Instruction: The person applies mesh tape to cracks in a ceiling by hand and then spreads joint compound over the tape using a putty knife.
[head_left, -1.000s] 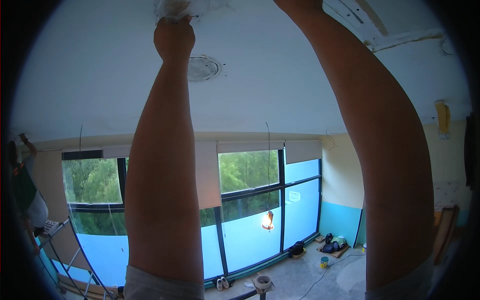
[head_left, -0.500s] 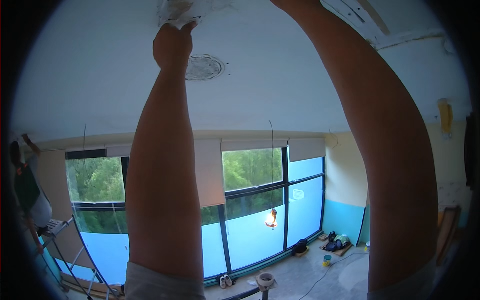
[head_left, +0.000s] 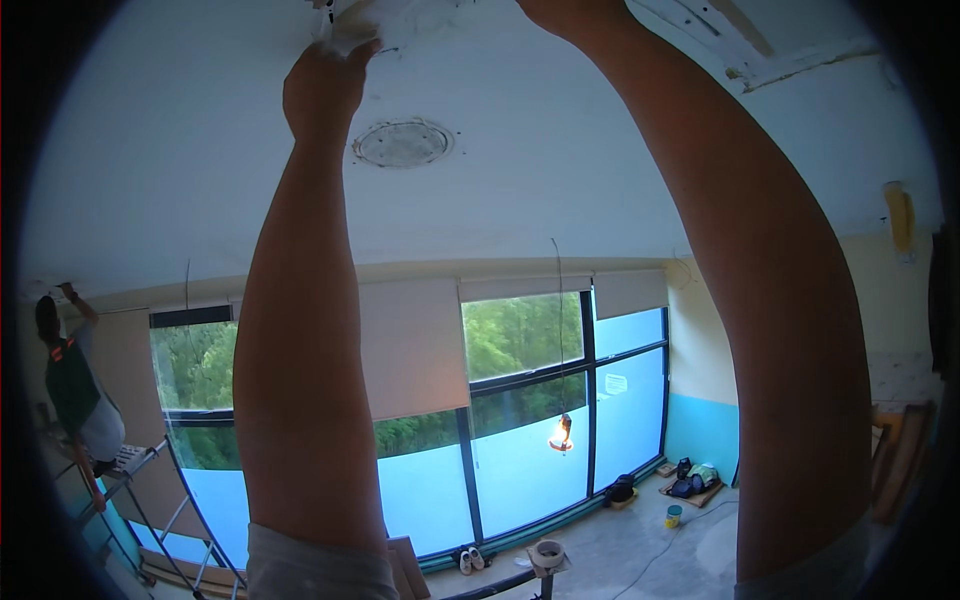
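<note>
Both my arms reach overhead to the white ceiling (head_left: 560, 180). My left hand (head_left: 322, 92) is closed against a rough, damaged patch with a tan streak. At its fingertips, beside the raised thumb, is something pale and blurred (head_left: 345, 38), which I cannot make out. My right hand (head_left: 580, 14) is at the upper edge of the view, near the ceiling. Its fingers are cut off, so what it holds is hidden. Just below and to the right of my left hand is a round, plastered-over disc (head_left: 403, 144) in the ceiling.
A lit work lamp (head_left: 561, 432) hangs on a cord before the windows. At the left, another person (head_left: 75, 385) reaches up from a ladder (head_left: 150, 465). Below me, a tape roll (head_left: 547, 553) rests on a dark rail. A small can (head_left: 673, 515) and bags (head_left: 695, 482) lie on the floor.
The view has turned slightly left, so the room appears shifted right. My left hand stays up at the damaged patch, and both arms have shifted a little left in the picture.
</note>
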